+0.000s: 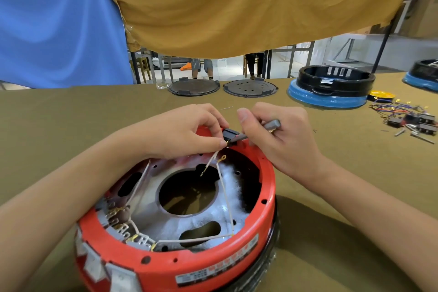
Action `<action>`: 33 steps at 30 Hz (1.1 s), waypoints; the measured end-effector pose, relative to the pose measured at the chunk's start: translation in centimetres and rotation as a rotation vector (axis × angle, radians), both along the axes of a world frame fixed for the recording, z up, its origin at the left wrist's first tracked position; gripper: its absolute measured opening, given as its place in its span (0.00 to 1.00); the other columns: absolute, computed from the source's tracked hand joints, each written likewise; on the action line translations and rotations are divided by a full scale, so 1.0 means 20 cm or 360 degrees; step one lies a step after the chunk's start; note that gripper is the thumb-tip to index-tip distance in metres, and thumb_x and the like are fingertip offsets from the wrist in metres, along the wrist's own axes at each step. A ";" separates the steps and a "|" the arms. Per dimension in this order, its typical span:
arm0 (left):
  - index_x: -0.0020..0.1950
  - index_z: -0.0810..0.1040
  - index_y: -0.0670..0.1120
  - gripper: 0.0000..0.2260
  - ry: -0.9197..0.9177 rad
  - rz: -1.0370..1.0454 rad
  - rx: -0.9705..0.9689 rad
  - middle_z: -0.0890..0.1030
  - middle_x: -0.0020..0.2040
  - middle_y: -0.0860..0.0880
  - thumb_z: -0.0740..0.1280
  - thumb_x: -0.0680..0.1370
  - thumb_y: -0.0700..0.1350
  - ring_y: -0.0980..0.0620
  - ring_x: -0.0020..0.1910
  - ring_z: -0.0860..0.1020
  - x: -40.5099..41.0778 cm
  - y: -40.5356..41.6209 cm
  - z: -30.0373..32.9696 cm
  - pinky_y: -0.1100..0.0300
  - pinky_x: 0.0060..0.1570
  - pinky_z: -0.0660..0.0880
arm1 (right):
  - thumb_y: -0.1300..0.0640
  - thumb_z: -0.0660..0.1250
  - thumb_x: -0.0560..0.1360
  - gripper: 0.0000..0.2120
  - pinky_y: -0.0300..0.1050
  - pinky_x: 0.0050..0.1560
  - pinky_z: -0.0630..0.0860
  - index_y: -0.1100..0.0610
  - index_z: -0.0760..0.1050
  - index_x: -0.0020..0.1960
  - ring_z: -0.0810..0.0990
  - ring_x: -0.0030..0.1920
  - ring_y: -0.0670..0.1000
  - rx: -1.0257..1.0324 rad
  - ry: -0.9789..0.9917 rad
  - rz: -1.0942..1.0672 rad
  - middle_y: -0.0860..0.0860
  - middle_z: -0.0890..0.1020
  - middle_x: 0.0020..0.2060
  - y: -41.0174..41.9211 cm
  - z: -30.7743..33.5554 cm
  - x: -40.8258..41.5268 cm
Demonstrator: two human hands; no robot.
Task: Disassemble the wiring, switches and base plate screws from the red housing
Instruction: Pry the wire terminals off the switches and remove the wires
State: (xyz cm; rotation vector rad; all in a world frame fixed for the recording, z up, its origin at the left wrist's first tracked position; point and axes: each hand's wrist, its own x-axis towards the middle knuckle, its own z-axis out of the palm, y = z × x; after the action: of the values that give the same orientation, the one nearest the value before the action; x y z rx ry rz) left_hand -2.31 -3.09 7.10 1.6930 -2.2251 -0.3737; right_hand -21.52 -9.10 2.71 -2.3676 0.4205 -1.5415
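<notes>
Upturned on the olive-green cloth-covered table (71, 125), open side up: the round red plastic housing (213, 258), with the small black rectangular switch block (229, 134) perched on its far rim. Pinched there between thumb and fingertips of the left hand (180, 133), at the point where a cream-coloured insulated wire (224, 187) climbs out of the housing to meet the block. Wrapped around a grey-handled tool (270, 125), probably a small screwdriver, the fingers of the right hand (279, 135), tip aimed at the block's near face just beside the left thumb; tip itself mostly hidden. Likely step: freeing the switch from its wire terminal. Best done with the block held firm and square against the far rim, tool tip seated on the metal connector and not on the insulation, then levered gently along the terminal's own line instead of twisted sideways. Worth keeping the left thumb out of the tip's path, since a slip would run straight toward it. Loose inside the housing, below the block: a bare brass ring terminal (222, 158), apparently already off. Still strung across the silvery inner base plate (189, 220) toward the near-left rim: more cream wire, ending at a row of grey terminal tabs (118, 223), so plenty left after this. Well beyond the housing to the far right: a pile of coloured wires, black switches and screws (407, 118), a sensible place for the freed block.
</notes>
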 end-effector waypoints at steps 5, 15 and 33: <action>0.40 0.80 0.55 0.06 0.0021 -0.0028 0.0006 0.73 0.54 0.68 0.69 0.76 0.53 0.74 0.43 0.73 -0.01 0.01 0.00 0.69 0.43 0.64 | 0.57 0.64 0.80 0.22 0.49 0.28 0.65 0.67 0.72 0.30 0.69 0.25 0.54 -0.0228 0.0083 -0.0019 0.56 0.71 0.24 -0.01 0.01 -0.01; 0.40 0.80 0.55 0.06 -0.0005 -0.0034 0.0012 0.73 0.56 0.67 0.69 0.77 0.53 0.74 0.44 0.73 -0.01 0.00 0.01 0.73 0.42 0.65 | 0.55 0.65 0.80 0.22 0.56 0.32 0.69 0.69 0.76 0.34 0.74 0.29 0.58 0.0127 0.0047 0.0035 0.60 0.76 0.27 -0.03 -0.02 0.00; 0.41 0.80 0.55 0.06 0.0025 -0.0039 0.0018 0.73 0.57 0.68 0.68 0.77 0.53 0.75 0.45 0.73 0.01 -0.02 -0.01 0.76 0.42 0.65 | 0.55 0.65 0.81 0.22 0.50 0.31 0.66 0.69 0.73 0.33 0.71 0.28 0.56 0.0033 0.0042 0.0020 0.59 0.74 0.26 -0.03 -0.02 0.00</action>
State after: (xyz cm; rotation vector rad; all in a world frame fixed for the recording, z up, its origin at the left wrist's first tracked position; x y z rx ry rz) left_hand -2.09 -3.40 7.00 1.6638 -2.2386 -0.4049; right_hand -21.60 -9.68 2.33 -2.3724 0.4246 -1.4950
